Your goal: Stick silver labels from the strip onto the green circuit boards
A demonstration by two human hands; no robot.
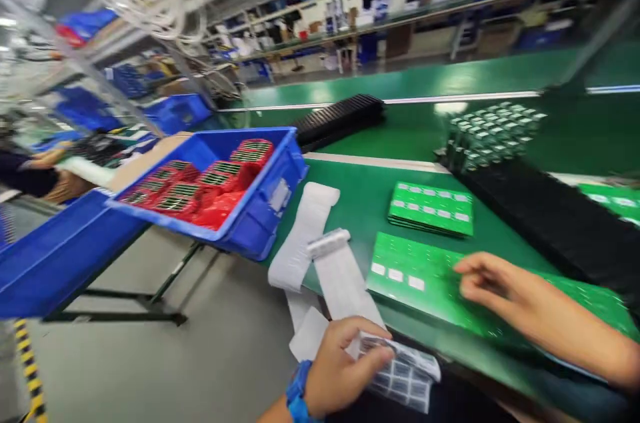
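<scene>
My left hand (345, 363), with a blue band at the wrist, pinches a strip of labels (405, 376) at the table's front edge. Thumb and forefinger of my right hand (505, 290) are pressed together over a green circuit board panel (415, 256); whatever they hold is too small to make out. Three white labels lie in a row on that panel's left part. Behind it is a stack of green panels (430, 210) bearing two rows of white labels. Long label strips (343, 270) trail over the table edge left of the panel.
A blue bin (265, 223) with red-wrapped boards (220, 176) stands at the left. Black racks (545, 216) lie on the green table, one under upright boards (495, 133). Another black rack (345, 116) lies farther back. A person's arm (50, 156) shows at far left.
</scene>
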